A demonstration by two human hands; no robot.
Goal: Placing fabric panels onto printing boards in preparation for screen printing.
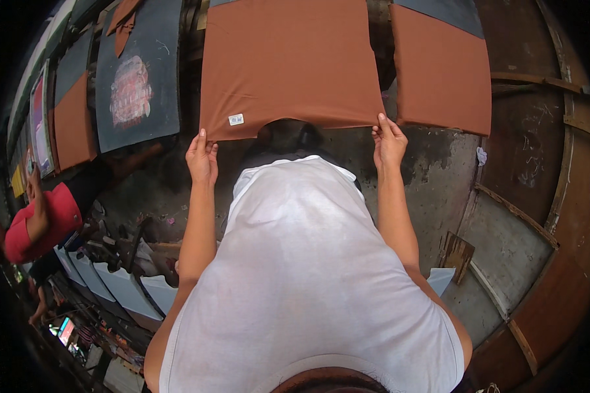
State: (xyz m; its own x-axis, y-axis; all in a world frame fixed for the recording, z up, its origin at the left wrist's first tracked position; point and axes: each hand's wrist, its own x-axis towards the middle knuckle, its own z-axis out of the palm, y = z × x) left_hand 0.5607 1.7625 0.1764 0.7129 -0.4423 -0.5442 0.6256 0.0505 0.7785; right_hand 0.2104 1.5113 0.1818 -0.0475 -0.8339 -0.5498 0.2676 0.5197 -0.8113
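You had the brown cloth straight in front of you, your left hand pinching its near left corner and your right hand pinching its near right one, the near edge bowing away from you between them. A small white label sat by the cloth's left corner. Just right of the cloth stood a grey board mostly covered by a second brown piece; just left of it, a dark board bore a smeared pink-and-white patch, and beyond that lay another brown piece. Below the cloth, the grey floor looked worn and blotchy. Well to the cloth's right ran brown wooden panels with battens. Well to its left was a person in a red shirt, and behind you, lower left of the cloth, stretched a row of pale grey pieces.
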